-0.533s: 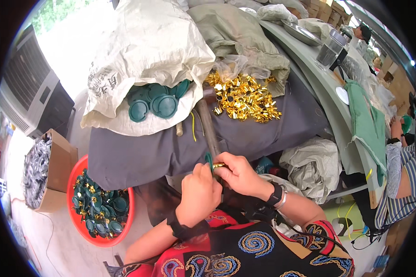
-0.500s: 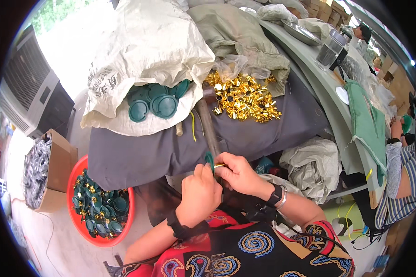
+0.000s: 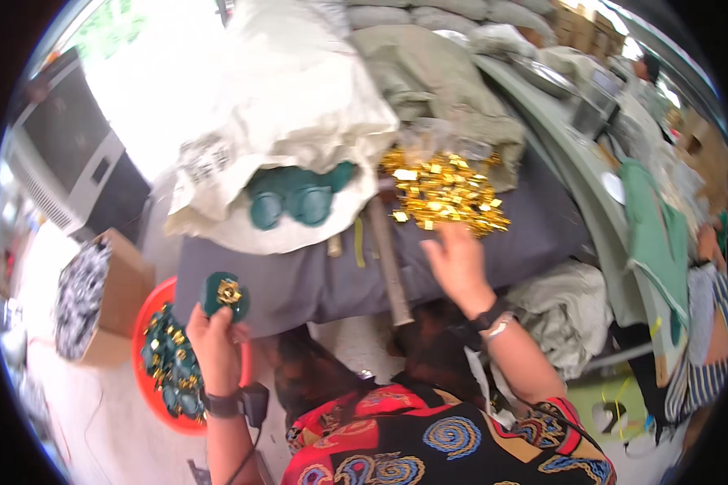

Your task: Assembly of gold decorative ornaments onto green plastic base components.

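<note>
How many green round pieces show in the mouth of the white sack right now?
2 clearly: green round pieces sit side by side, one left, one right, in the white sack mouth. A third edge peeks behind; more may be hidden inside.

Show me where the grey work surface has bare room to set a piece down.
Bare grey cloth lies below the white sack, between the left hand holding a green disc and the grey tube. A second patch runs right of the right hand, below the gold pieces. The back is crowded with sacks and gold pieces.
</note>
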The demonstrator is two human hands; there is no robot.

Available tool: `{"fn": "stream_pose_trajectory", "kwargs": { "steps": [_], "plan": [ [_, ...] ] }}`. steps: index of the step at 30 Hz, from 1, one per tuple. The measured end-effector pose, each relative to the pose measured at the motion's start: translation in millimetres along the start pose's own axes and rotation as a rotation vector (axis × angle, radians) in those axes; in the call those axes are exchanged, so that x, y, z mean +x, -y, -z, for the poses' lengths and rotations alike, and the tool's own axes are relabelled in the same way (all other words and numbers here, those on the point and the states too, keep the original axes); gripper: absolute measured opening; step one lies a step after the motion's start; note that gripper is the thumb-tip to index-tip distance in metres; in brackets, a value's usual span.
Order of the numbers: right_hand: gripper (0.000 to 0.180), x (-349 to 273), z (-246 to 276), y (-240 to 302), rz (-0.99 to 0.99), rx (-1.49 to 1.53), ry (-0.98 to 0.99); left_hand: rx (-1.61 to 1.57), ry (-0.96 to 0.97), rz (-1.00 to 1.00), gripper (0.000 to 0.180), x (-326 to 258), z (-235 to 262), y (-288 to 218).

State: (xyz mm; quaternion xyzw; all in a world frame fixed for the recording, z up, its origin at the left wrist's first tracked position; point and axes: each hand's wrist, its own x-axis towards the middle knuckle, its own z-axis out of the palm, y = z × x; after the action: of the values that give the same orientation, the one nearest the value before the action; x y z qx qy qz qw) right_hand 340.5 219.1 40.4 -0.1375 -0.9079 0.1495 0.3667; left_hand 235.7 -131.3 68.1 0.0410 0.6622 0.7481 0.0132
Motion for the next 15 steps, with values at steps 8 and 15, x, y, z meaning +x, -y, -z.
{"fn": "stream_pose_trajectory", "kwargs": {
  "steps": [8, 15],
  "plan": [
    [0.021, -3, -21, -38, -0.110, -0.095, 0.087, 0.056, -0.493, 0.246, 0.027, 99, 198, 38],
    [0.015, -3, -30, -48, -0.085, -0.109, 0.019, 0.943, -0.345, -0.519, 0.035, 112, 76, 49]
  ]
}}
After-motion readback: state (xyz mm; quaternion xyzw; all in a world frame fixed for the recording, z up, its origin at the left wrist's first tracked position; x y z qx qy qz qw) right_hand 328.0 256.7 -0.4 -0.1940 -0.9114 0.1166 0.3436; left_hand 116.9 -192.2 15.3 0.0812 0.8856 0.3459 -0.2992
